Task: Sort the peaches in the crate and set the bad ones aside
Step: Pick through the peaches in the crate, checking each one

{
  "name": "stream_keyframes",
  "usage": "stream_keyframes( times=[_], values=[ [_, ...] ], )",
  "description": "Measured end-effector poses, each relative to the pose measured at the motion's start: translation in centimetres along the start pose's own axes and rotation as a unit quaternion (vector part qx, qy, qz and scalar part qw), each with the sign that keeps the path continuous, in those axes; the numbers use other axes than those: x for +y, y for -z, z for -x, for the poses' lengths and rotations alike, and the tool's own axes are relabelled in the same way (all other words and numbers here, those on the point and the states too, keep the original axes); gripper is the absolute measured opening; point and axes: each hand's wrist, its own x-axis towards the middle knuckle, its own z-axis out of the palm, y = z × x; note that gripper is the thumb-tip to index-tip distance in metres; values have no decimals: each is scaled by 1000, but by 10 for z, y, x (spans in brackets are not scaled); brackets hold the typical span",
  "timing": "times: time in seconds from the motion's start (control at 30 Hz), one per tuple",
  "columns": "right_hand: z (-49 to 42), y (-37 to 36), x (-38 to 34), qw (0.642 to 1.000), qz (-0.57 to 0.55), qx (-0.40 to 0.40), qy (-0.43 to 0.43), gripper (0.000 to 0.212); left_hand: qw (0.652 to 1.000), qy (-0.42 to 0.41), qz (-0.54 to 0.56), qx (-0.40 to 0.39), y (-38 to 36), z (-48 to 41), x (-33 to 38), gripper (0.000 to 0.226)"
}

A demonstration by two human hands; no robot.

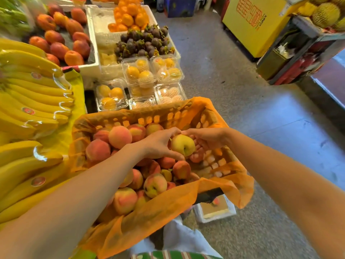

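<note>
Bare forearms (74, 202) extend over an orange-lined slatted plastic crate (164, 114). The left hand (158, 144) and right hand (206, 139) together cup one pale yellow-green peach (183, 144) above the pink peaches (119, 137), stem hollow facing the camera, likely for inspection.

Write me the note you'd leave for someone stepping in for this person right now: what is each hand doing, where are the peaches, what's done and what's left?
Left hand: grips the yellow-green peach, thumb under it and fingers over it.
Right hand: fingers curled round the same peach from the other side.
Crate: orange, with an orange liner. The pink peaches are heaped on its left side and near end; the held one is over the barer right side.
Done: one peach is in hand for checking. No set-aside pile of bad ones is in view.
Left: judge this peach, then go through the rest of the heap.
</note>
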Motion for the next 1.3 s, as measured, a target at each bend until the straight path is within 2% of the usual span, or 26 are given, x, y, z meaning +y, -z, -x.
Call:
stream_keyframes(
  times=[0.13, 0.2, 0.23, 0.3, 0.37, 0.47, 0.6, 0.67, 0.77, 0.87, 0.93, 0.97, 1.03, 1.1, 1.17, 1.23, 1.3],
  values=[
    [3, -1, -3, 1000, -13, -6, 15, 73, 992, 62, 110, 4, 11, 0, -2, 58],
    [-2, -2, 0, 999, -5, 28, 16, 67, 981, 89, 171, 16, 19, 2, -6, 50],
    [-7, -5, 3, 997, 38, 59, 18, 56, 974, 98, 203, 24, 22, 3, -6, 49],
    [-16, -12, 10, 976, 195, 96, 6, 38, 962, 104, 248, 37, 29, 5, -8, 50],
    [-27, -25, 18, 953, 290, 81, -40, 43, 951, 96, 292, 42, 35, 8, -11, 51],
    [-46, -45, 30, 950, 294, 45, -93, 54, 928, 106, 355, 23, 38, 11, -15, 52],
    [-64, -56, 40, 914, 395, 61, -72, 54, 900, 125, 417, -3, 40, 15, -18, 59],
    [-61, -52, 36, 929, 359, 47, -71, 45, 878, 127, 461, -9, 39, 15, -21, 61],
    [-39, -39, 20, 980, 189, 22, -53, 20, 839, 128, 529, -12, 39, 16, -25, 56],
    [-12, -19, 7, 999, 35, 29, -10, 33, 809, 125, 574, -9, 42, 18, -22, 57],
    [1, -10, 2, 999, -45, 1, 13, 57, 820, 115, 561, -3, 42, 18, -19, 70],
    [6, -6, 2, 998, -67, -14, 14, 62, 830, 114, 547, 5, 42, 17, -18, 67],
    [17, -4, 0, 995, -92, -32, 15, 49, 840, 111, 531, 18, 42, 17, -14, 52],
    [26, -4, 1, 994, -104, -33, 16, 40, 848, 113, 518, -5, 41, 18, -15, 61],
    [32, -6, 1, 994, -106, -26, 18, 39, 849, 123, 512, -39, 39, 19, -17, 74],
    [35, -6, 3, 995, -97, -6, 10, 40, 853, 123, 504, -47, 36, 19, -22, 71],
    [36, -5, 4, 997, -82, 2, 4, 50, 866, 109, 485, -46, 33, 18, -27, 64]
  ],
)
